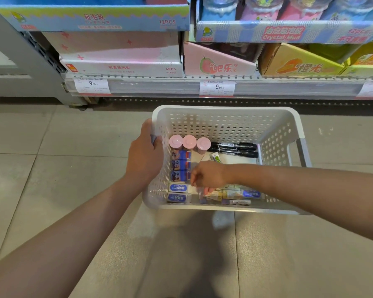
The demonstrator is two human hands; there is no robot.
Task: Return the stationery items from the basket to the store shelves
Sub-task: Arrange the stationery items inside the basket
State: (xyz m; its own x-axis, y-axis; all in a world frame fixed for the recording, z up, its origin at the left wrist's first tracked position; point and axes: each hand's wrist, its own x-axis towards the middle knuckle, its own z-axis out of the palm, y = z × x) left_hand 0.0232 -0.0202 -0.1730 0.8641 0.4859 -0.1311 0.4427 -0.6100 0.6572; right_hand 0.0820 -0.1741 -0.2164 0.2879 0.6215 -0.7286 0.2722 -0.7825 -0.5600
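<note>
A white perforated basket (228, 121) is held above the tiled floor in front of the shelves. My left hand (145, 155) grips its left handle. Inside stand three pink-capped bottles (189, 142), two black markers (235, 149), blue boxes (180, 166) along the left wall, white erasers with blue labels (178, 192) and several small packets (230, 193) near the front wall. My right hand (209, 176) reaches into the basket from the right, fingers curled down onto the small packets at the front; what it holds is hidden.
A store shelf (181, 87) with price tags (216, 88) runs across the back. On it sit display cartons: a pink-white carton (121, 61), a pink carton (218, 63), an orange carton (299, 63), and blue cartons (95, 18) stacked above. Grey tiled floor lies below.
</note>
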